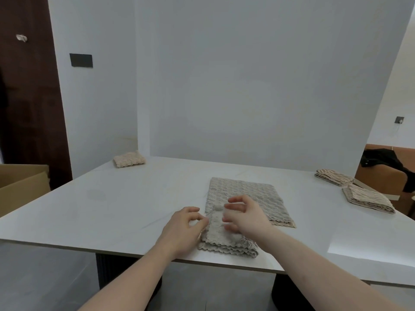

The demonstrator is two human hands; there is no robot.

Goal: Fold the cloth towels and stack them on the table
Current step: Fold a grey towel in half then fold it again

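table: white slab (116, 205), near edge running across the lower part of the view, far edge against a pale wall panel; a dark pedestal shows beneath it.
towel in work: beige waffle-weave towel (244, 198) lies right of centre, near the front edge; its near end is doubled over into a thick layered fold whose scalloped hem sits just inside the table's near edge, while the far part lies flat in a single layer.
left hand: left hand (182, 230) rests at the left side edge of the fold, fingers curled, fingertips touching the cloth border; grip is loosely together, whether it actually pinches the cloth i cannot tell.
right hand: right hand (244, 215) hovers over the folded part, fingers spread and bent, motion-blurred; grip is apart, nothing clamped in it.
folded towels, right: two folded striped towels sit by the right table edge, the farther one (333, 177) near the back corner, the nearer one (368, 202) just in front of it, close but apart.
folded towel, left: one small folded beige towel (129, 160) at the far left corner, well apart from the rest.
open room: the whole left half of the table is bare; a bare strip also lies between the towel in work and the right-hand towels.
surroundings: cardboard box (22, 185) off the left edge; dark garment (386, 162) on a brown seat beyond the right edge.
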